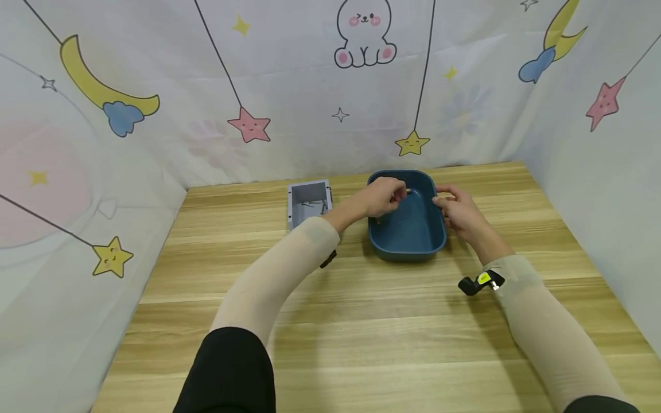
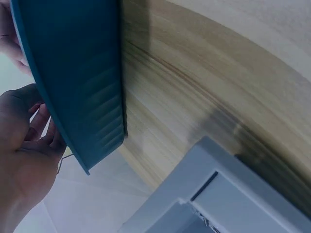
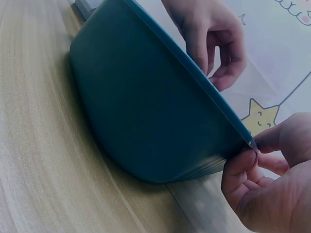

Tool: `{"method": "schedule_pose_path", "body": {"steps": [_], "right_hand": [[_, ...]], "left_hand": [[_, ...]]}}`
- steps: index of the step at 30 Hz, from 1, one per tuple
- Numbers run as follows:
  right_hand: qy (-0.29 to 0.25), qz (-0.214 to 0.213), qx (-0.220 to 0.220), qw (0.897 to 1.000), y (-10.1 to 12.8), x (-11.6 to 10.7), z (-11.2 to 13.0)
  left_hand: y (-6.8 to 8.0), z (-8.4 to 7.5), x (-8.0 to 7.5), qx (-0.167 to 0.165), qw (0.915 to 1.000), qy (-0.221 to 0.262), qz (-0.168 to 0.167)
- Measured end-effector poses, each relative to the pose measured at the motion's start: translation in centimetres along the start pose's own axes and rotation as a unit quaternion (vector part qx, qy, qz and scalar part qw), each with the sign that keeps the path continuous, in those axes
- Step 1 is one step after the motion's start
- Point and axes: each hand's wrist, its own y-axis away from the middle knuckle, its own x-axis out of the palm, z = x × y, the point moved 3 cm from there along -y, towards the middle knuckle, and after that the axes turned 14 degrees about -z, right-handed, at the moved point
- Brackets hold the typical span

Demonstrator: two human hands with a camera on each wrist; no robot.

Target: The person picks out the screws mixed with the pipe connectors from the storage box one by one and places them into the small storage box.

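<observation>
Head view shows your left hand (image 1: 384,197) curled over the far left part of the blue tub (image 1: 413,241), fingers bent above its inside and pinching a small tan piece (image 1: 408,191) whose shape is too small to make out. Your right hand (image 1: 459,211) is at the tub's right rim, and the right wrist view shows its thumb and fingers (image 3: 240,167) pinching that rim edge. The tub sits on the wooden table (image 1: 361,321) near the back wall, between your two hands. Just left of it, a little apart, stands a grey open box (image 1: 308,202) with a few thin dark items inside; your left forearm crosses in front of it. A curtain printed with stars and moons (image 1: 248,86) closes the table in on three sides.
</observation>
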Motion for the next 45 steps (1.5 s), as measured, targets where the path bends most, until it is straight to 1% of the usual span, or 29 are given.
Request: {"method": "schedule_pose_path", "body": {"steps": [10,17,24,28,32,36,41,45], "right_hand": [[0.0,0.0,-0.002,1.0,0.1,0.1,0.2],[0.003,0.002,-0.002,1.0,0.3,0.0,0.2],[0.006,0.001,-0.005,1.0,0.2,0.0,0.3],[0.003,0.003,-0.002,1.0,0.2,0.1,0.2],[-0.005,0.003,0.005,1.0,0.2,0.0,0.1],[-0.009,0.004,0.011,1.0,0.2,0.0,0.0],[-0.004,0.004,0.008,1.0,0.1,0.1,0.1],[-0.003,0.005,0.002,1.0,0.2,0.1,0.1]], "left_hand": [[1.1,-0.2,-0.7,-0.002,0.999,0.044,-0.006],[1.4,-0.1,-0.8,-0.001,0.9991,0.041,-0.007],[1.8,0.1,-1.5,0.006,0.9984,0.056,-0.009],[2.0,0.4,-1.6,0.004,0.9985,0.054,-0.004],[2.2,0.4,-1.7,0.006,0.9985,0.054,-0.001],[2.5,0.3,-2.0,0.013,0.9983,0.056,-0.008],[2.8,0.2,-2.4,0.026,0.9969,0.07,-0.022],[3.2,0.2,-2.6,0.033,0.9969,0.066,-0.027]]}}
